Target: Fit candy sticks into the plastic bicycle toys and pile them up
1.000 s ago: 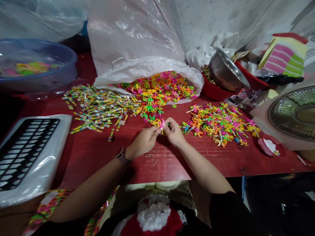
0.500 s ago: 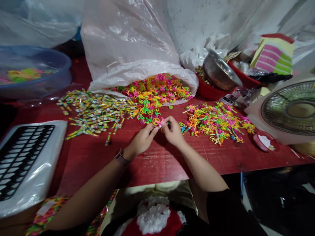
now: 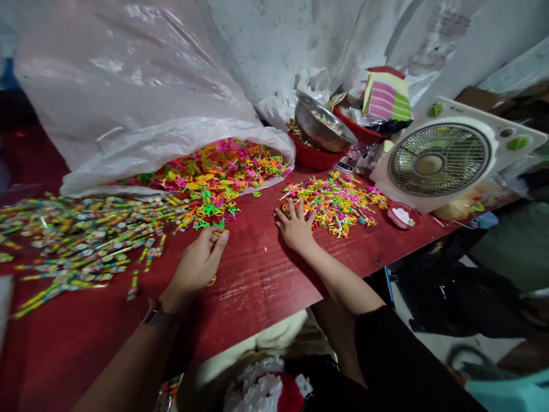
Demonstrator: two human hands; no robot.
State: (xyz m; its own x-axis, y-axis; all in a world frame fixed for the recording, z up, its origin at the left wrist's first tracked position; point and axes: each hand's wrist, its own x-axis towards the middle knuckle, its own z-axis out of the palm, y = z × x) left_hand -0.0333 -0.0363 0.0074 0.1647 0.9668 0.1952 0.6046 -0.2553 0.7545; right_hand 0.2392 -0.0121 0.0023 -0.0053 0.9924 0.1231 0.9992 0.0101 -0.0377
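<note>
- Your left forearm rises from lower left, its left hand [image 3: 198, 260] bent inward near centre; your right hand [image 3: 297, 230] lies palm-down, right of centre.
- Bright, looped plastic pieces [image 3: 227, 166] spill from a crinkled white bag [image 3: 137, 86], upper left; a mixed pile [image 3: 341, 203] lies centre-right.
- Left thumb and forefinger pinch a small yellow piece [image 3: 220, 232]; right fingers spread wide at the pile's edge.

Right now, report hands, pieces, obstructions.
Left hand pinched, yellow piece at fingertips. Right hand spread at left edge of right-hand pile. Nothing seen blocking either.
</note>
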